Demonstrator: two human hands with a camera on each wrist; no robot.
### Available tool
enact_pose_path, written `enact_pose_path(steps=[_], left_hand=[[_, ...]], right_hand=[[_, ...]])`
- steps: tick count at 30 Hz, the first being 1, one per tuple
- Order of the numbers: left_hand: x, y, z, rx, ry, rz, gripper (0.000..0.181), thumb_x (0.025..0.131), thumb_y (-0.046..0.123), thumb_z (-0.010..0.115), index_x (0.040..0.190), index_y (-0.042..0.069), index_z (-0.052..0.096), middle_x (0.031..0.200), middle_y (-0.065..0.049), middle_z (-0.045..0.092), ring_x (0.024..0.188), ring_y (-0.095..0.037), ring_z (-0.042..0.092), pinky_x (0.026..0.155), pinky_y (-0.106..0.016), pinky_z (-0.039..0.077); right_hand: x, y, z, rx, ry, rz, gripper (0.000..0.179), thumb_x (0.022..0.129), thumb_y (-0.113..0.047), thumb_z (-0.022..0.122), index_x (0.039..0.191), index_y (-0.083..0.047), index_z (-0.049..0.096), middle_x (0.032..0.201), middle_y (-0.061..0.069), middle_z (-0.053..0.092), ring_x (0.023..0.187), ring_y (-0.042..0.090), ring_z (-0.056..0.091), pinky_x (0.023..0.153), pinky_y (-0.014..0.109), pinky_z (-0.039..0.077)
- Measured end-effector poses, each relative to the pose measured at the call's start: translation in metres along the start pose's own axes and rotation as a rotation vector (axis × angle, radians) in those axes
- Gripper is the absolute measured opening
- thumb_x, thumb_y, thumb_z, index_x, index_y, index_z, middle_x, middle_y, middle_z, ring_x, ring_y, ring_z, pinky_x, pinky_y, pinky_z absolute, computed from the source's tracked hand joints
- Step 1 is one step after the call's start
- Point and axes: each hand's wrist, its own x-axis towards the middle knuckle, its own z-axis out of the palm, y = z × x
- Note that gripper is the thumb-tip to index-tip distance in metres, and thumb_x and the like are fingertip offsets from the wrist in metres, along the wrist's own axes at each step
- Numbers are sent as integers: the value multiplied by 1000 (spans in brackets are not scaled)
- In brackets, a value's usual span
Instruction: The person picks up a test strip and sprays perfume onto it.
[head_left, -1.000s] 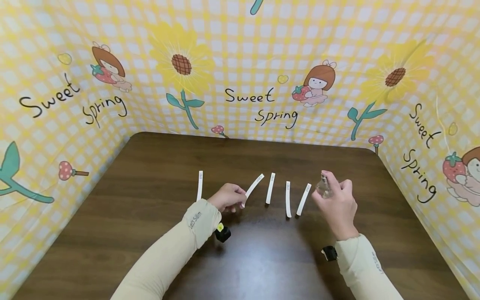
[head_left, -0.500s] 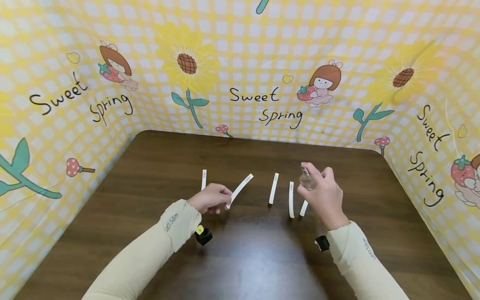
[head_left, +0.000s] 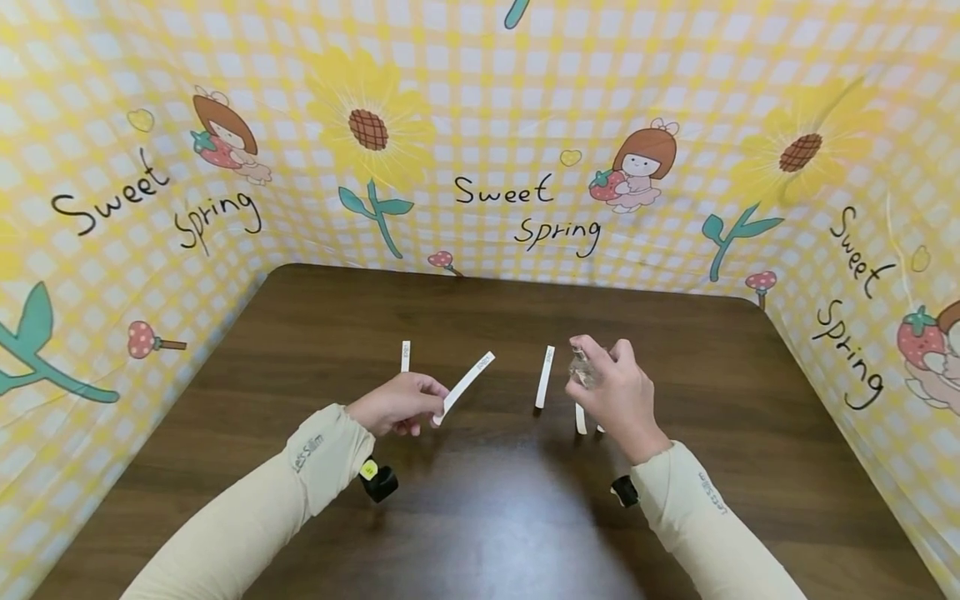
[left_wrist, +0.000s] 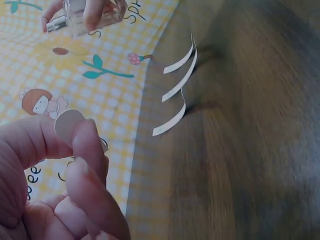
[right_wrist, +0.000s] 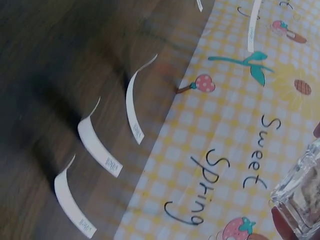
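My left hand pinches the lower end of a white paper scent strip between thumb and fingers. The strip slants up to the right, its printed end free. In the left wrist view, a rounded strip end shows at the fingertips. My right hand grips a small clear glass perfume bottle, index finger at its sprayer top. The bottle is upright, to the right of the held strip and apart from it. In the right wrist view, only part of the glass bottle shows, at the right edge.
A bent scent strip stands between the hands on the dark wooden table. Another strip and one more are partly hidden below my right hand. A further strip lies behind my left hand. Yellow checked cloth walls the table's back and sides.
My left hand has moved left with the pinched strip, drawing it away from the standing strips. My right hand has moved left with the perfume bottle, now covering part of two strips.
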Motion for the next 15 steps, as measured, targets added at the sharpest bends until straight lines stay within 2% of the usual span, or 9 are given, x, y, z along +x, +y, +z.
enact_pose_path(steps=[7,15], left_hand=[[-2,5,4,-18,-26,24,32,80,-1,56,112,-7,58,63,-1,56,40,-7,41,40,-19,29],[-3,6,4,-26,-23,24,32,81,0,56,112,-7,59,63,-1,56,40,-7,41,40,-19,29]], right_hand=[[1,-7,8,19,-13,-41,47,62,-4,67,106,-19,62,77,10,41,47,21,46,36,36,37],[1,-11,8,20,-11,-16,48,61,-5,67,107,-19,63,76,9,40,45,22,44,36,37,38]])
